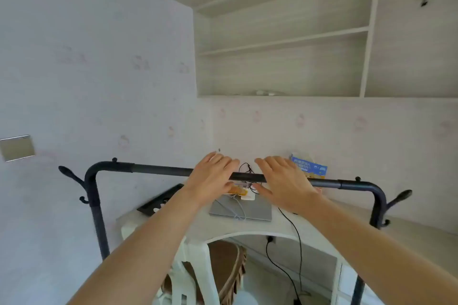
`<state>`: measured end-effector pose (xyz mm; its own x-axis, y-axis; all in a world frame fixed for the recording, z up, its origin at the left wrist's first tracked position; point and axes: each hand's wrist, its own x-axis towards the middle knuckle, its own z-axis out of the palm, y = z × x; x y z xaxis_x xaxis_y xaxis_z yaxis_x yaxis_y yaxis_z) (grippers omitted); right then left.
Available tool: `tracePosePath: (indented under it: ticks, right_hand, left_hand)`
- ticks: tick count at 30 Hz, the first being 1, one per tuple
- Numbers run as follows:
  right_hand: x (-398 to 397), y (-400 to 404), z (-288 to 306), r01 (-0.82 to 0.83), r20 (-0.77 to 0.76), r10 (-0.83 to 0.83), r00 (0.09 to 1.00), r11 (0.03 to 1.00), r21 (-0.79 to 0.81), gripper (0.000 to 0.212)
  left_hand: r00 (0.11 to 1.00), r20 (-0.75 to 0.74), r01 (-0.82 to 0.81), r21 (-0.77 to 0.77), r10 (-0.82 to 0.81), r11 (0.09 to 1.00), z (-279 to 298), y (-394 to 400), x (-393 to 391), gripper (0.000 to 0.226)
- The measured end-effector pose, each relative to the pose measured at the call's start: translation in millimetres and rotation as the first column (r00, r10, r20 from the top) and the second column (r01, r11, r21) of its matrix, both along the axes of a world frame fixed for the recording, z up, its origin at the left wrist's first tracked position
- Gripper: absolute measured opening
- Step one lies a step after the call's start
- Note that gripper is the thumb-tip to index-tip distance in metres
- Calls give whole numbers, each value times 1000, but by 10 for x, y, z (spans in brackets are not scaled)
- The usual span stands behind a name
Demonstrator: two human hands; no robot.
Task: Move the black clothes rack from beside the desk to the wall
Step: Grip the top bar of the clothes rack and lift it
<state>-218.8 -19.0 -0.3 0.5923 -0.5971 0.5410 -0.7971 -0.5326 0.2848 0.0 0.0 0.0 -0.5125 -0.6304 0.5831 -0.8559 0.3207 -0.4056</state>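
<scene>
The black clothes rack [158, 170] stands in front of me, between me and the white desk [421, 238]. Its top bar runs left to right, with curved corners, hooks at both ends and legs going down on each side. My left hand [210, 176] and my right hand [285, 181] lie over the middle of the top bar. Their fingers are stretched flat and apart, not curled around it, and the bar shows between the two hands. The papered wall [99, 82] is on the left.
On the desk lie a grey laptop [252, 210], a blue box [309, 167], a black flat item [161, 199] and cables [297, 242]. A white chair [195, 267] is tucked under the desk. Open shelves [285, 39] hang above. A metal wall plate [17, 147] is at the left.
</scene>
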Motion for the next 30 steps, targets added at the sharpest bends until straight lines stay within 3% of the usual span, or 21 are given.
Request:
tracePosePath:
  ticks: [3, 8, 13, 22, 30]
  right_hand:
    - [-50, -272, -111, -65, -25, 64, 998, 997, -31, 54]
    - [-8, -512, -345, -163, -27, 160, 987, 975, -149, 37]
    - [46, -639, -446, -149, 38, 160, 986, 968, -203, 31]
    - [9, -492, -413, -107, -49, 100, 994, 983, -153, 28]
    - [-56, -327, -9, -152, 45, 176, 983, 935, -319, 31]
  left_hand:
    - [997, 46, 71, -108, -67, 992, -89, -182, -9, 28]
    - [995, 75, 84, -234, -68, 969, -248, -331, 70, 23]
    - [996, 82, 51, -203, -35, 978, -298, -434, 126, 18]
    - [996, 69, 61, -176, -50, 982, -323, -291, 92, 20]
    - [994, 100, 65, -294, -36, 954, 144, -29, 83, 25]
